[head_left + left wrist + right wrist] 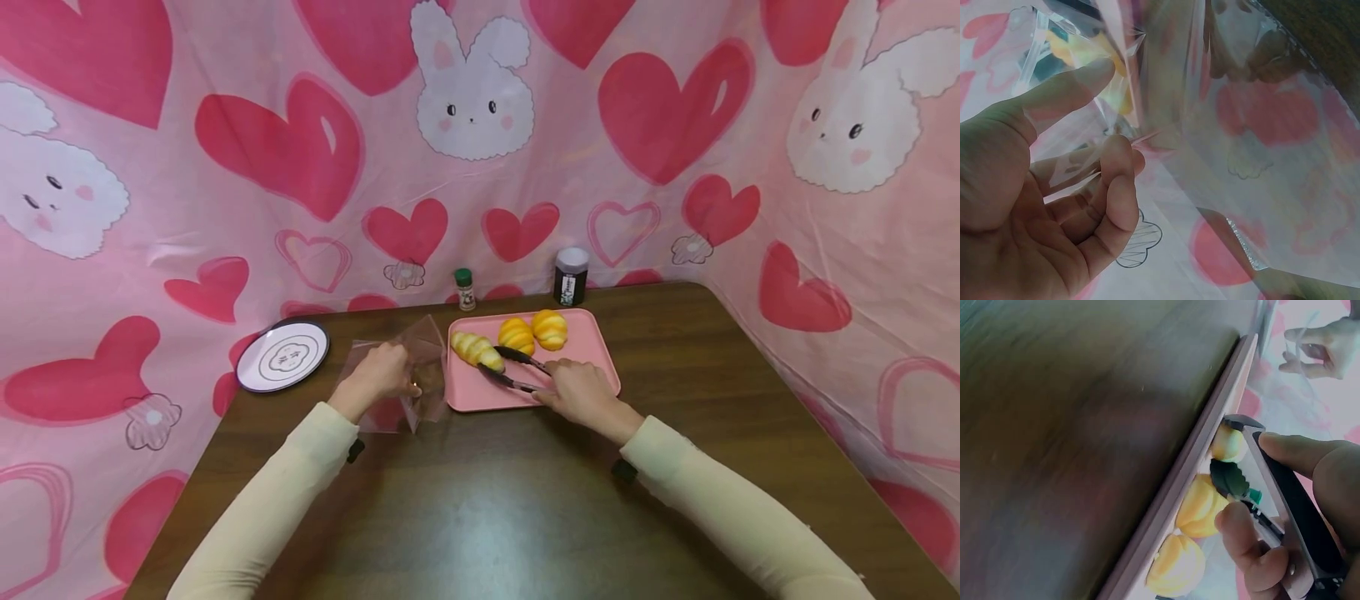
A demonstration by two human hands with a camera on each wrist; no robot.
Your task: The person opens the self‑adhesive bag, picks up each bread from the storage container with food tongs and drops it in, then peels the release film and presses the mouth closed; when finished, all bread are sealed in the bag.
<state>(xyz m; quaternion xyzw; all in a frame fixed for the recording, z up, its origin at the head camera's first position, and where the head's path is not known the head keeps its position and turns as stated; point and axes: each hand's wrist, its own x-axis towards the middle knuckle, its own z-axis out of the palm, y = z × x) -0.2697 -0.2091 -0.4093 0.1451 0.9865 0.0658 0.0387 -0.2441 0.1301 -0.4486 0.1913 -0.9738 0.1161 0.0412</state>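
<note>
My left hand [386, 372] holds a clear plastic bag [1272, 137] between its curled fingers, left of the pink tray [600, 367]. The thumb is apart from those fingers, against the film. My right hand [588, 392] grips black-tipped metal tongs [1300, 512] over the tray. The spread tong tips stand on either side of the near end of a pale croissant [471, 346]; whether both touch it I cannot tell. Two round yellow buns [516, 335] lie beside it at the tray's back.
A white plate with a dark rim [255, 367] lies at the table's left edge. Behind the tray stand a green-capped shaker [466, 292] and a dark jar with a grey lid [571, 279]. A pink heart-and-rabbit cloth [480, 192] hangs around the wooden table [480, 500].
</note>
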